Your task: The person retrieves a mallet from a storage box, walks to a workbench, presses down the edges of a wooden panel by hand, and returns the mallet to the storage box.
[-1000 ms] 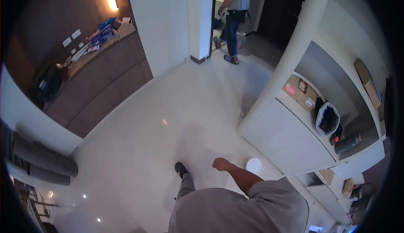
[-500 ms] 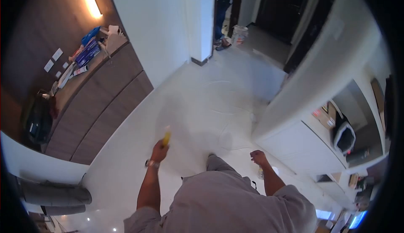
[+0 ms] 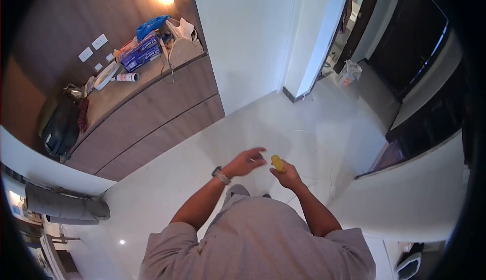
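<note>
My right hand (image 3: 288, 175) is closed round a short yellow object with a rounded end (image 3: 277, 163), perhaps a tool's handle; its exact kind does not show. Just left of it, my left hand (image 3: 245, 162) is open, its fingers stretched toward the yellow object with a small gap between. A watch (image 3: 221, 175) sits on my left wrist. Both hands are in front of my body, above the pale floor (image 3: 243, 133).
On the left, a wooden cabinet (image 3: 152, 118) bears a purple box (image 3: 140, 53), a blue plastic bag (image 3: 153, 25), a tube (image 3: 127, 77) and a black bag (image 3: 59, 128). A white bucket (image 3: 349, 72) stands by the doorway. A curved white wall (image 3: 405, 199) bounds the right side.
The yellow object has passed from my left hand to my right. My hands have come together, and the view has turned to the right. The person in the doorway is mostly out of sight.
</note>
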Available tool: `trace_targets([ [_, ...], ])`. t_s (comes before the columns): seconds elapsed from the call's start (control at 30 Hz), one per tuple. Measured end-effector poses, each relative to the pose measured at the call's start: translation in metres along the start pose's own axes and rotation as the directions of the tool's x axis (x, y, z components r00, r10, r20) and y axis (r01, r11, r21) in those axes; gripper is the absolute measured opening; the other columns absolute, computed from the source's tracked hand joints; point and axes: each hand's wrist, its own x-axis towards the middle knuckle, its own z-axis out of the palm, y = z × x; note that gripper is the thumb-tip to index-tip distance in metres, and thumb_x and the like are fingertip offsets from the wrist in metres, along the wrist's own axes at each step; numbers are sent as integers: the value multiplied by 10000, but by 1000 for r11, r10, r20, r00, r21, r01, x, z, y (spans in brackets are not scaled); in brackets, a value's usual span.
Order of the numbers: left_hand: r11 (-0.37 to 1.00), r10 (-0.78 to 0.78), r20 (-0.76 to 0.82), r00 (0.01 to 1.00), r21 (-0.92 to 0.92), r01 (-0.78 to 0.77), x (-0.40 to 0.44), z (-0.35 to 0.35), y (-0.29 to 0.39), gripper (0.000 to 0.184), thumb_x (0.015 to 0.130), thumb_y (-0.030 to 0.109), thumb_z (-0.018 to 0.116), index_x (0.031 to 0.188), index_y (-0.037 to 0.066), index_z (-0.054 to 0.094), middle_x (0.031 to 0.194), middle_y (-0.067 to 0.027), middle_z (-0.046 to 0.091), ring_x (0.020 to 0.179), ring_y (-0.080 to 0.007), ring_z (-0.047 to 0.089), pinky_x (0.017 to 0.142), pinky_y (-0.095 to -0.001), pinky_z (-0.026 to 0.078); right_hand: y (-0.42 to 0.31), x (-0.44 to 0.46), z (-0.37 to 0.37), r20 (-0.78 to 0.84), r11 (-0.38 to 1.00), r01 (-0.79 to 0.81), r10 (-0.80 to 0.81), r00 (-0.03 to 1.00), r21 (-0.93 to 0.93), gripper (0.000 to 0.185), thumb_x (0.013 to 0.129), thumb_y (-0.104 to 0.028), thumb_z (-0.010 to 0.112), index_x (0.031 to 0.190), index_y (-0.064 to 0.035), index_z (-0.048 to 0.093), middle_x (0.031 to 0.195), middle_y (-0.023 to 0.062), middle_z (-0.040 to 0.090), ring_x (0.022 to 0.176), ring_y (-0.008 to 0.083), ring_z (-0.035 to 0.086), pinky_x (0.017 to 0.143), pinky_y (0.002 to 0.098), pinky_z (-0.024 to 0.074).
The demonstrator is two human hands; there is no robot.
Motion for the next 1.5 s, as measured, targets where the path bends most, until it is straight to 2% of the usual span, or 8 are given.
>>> trace_targets([
  [0.33, 954, -247, -586, 772, -288, 87, 227, -284, -124, 940, 896, 204, 696, 1552, 3, 53, 848, -106, 644, 664, -162, 628, 591, -299, 529, 231, -19, -8, -99, 589, -564, 636, 766, -579, 447, 770, -378, 768, 1070, -61, 670, 1042, 162, 707, 1008, 353, 663, 874, 452, 528],
  [0.47, 921, -330, -688, 647, -386, 59, 320, -354, -139, 979, 905, 150, 658, 1533, -8, -76, 886, -147, 647, 653, -187, 648, 584, -315, 552, 177, -64, -26, -320, 503, -855, 795, 516, -128, 363, 747, -144, 798, 1059, -17, 663, 789, 126, 677, 613, 237, 657, 547, 367, 526],
  [0.67, 837, -345, -735, 584, -523, -163, 398, -381, -196, 1078, 913, 61, 600, 1460, 90, -329, 1018, -212, 668, 683, -231, 695, 523, -284, 535, 156, -65, -1, -351, 358, -768, 918, 186, 531, 428, 754, -60, 767, 1152, -20, 616, 635, 20, 536, 455, 115, 498, 388, 281, 388],
  [0.83, 714, -483, -686, 545, -669, -209, 398, -370, -149, 1023, 885, 53, 547, 1503, 116, -266, 1023, -202, 667, 726, -245, 696, 567, -278, 558, 155, -55, 17, -428, 590, -797, 692, 581, -129, 391, 768, -136, 786, 1116, -21, 650, 769, 85, 648, 572, 168, 613, 516, 323, 494],
  [1.03, 785, -424, -717, 553, -596, -171, 380, -355, -138, 963, 845, -14, 454, 1525, 93, -219, 862, -172, 661, 673, -228, 671, 577, -303, 570, 160, -42, 19, -148, 203, -864, 978, 151, 461, 412, 758, -271, 801, 1081, -40, 691, 1041, 163, 720, 1026, 298, 680, 906, 397, 518],
  [1.13, 789, -430, -716, 551, -594, -157, 368, -343, -141, 912, 834, -27, 469, 1548, 54, -94, 800, -144, 650, 650, -224, 667, 576, -310, 569, 142, -28, -4, -288, 401, -916, 875, 389, -19, 394, 760, -253, 806, 1076, -43, 696, 1040, 159, 720, 1011, 290, 686, 897, 394, 527],
  [1.43, 985, -167, -643, 747, -137, 102, 292, -279, -154, 477, 868, 125, 653, 1289, 45, 444, 701, -113, 645, 585, -230, 663, 549, -366, 528, 178, 48, -72, -359, 463, -856, 858, 367, 231, 383, 763, -171, 799, 1102, -32, 687, 973, 143, 710, 913, 255, 675, 848, 370, 517],
  [1.5, 982, -81, -637, 767, 79, 169, 291, -254, -130, 375, 875, 269, 704, 1140, 68, 531, 673, -126, 654, 602, -290, 669, 559, -400, 520, 184, 66, -75, -418, 592, -789, 766, 489, 161, 355, 768, -113, 795, 1087, -38, 660, 786, 63, 628, 642, 163, 570, 594, 320, 460],
])
